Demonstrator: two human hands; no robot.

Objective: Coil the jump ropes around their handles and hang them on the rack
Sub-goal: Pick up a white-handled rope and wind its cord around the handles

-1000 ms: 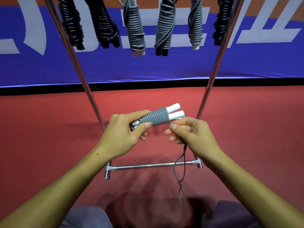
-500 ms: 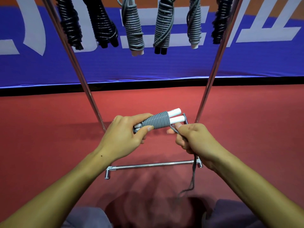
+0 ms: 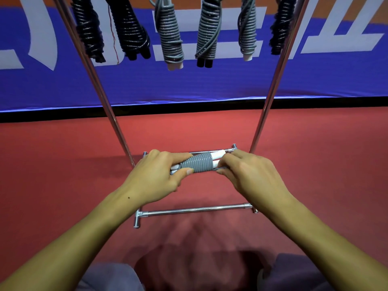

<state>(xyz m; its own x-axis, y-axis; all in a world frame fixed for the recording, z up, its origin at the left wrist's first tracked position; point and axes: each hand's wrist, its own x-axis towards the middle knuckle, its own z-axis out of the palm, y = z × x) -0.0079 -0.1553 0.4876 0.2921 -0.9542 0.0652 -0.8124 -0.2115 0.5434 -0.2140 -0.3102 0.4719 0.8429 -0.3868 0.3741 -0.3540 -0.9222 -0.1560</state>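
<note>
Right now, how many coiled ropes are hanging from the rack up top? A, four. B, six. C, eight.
B: six bundles hang in a row on the rack, three black ropes and three grey ropes.

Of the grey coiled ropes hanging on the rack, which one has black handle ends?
The middle grey bundle: two black handle tips poke out below its coil. The grey bundle to its left and the one to its right end in white tips.
</note>
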